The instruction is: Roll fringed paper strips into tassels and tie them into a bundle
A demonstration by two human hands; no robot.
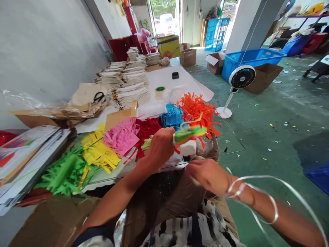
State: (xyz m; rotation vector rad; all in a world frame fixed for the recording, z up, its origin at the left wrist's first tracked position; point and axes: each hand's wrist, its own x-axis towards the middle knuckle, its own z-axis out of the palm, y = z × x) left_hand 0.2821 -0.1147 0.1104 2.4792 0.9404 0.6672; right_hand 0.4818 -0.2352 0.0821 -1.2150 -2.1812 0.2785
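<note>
One green-yellow bundle [192, 133], just on near side of orange pile [196, 108], gripped in left hand [161, 145]. Right hand [207, 175] curled, blurred; can't tell if it holds anything. Best: firm grip, strips even.

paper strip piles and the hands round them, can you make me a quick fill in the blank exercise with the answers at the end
1. Between the green pile and the pink pile lies a pile coloured ____.
2. The hand around the green and yellow bundle is the person's ____ one.
3. White ribbon hangs about the person's ____ wrist.
4. The scissors near the wall have handles coloured ____.

Missing words: yellow; left; right; black.
</note>
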